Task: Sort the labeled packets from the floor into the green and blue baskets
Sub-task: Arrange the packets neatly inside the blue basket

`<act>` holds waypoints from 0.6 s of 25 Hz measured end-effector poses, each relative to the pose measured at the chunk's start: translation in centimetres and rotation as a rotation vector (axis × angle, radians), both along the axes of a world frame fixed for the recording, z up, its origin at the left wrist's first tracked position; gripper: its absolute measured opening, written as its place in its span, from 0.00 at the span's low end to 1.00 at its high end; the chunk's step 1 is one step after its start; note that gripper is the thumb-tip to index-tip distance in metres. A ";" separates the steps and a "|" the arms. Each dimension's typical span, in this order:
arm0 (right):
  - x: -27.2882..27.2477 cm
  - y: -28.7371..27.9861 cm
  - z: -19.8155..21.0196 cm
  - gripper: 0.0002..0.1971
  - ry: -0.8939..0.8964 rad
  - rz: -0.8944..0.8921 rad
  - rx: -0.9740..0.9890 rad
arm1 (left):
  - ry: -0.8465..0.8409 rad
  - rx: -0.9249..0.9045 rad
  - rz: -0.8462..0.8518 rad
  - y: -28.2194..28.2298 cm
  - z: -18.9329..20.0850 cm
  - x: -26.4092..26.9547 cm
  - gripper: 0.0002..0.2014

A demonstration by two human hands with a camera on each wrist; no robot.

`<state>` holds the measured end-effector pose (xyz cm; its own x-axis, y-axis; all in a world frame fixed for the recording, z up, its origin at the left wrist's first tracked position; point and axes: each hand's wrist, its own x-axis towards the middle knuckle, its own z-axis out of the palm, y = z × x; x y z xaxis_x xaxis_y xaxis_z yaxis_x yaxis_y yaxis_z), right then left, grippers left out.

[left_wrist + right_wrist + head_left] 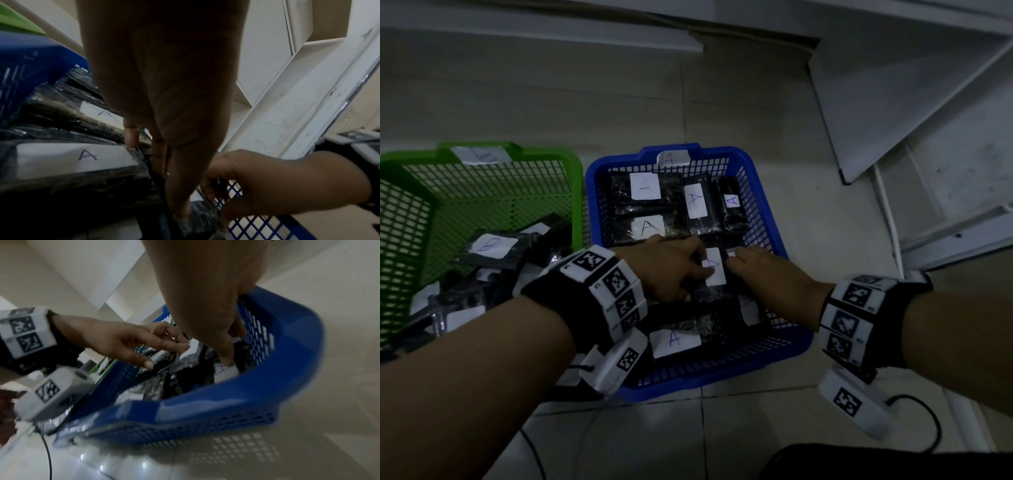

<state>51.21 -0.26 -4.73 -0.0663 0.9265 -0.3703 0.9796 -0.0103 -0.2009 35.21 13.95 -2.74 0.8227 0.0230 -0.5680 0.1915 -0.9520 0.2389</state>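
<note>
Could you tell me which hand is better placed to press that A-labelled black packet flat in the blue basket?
Probably the left hand: its fingers already rest on the black plastic packet's white A label in the blue mesh basket; the right hand touches only its edge.
</note>
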 end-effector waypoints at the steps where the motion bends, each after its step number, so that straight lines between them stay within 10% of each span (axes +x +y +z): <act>1: 0.1 0.0 -0.1 0.16 0.057 -0.017 0.020 | 0.003 -0.017 0.003 -0.1 0.0 0.1 0.29; 9: 0.8 0.6 1.3 0.03 0.090 -0.065 -0.087 | -0.101 -0.102 -0.069 0.0 0.6 -0.1 0.16; 15: 0.0 -1.3 2.1 0.24 -0.166 0.268 -0.437 | 0.082 -0.076 -0.089 -0.2 0.0 0.1 0.20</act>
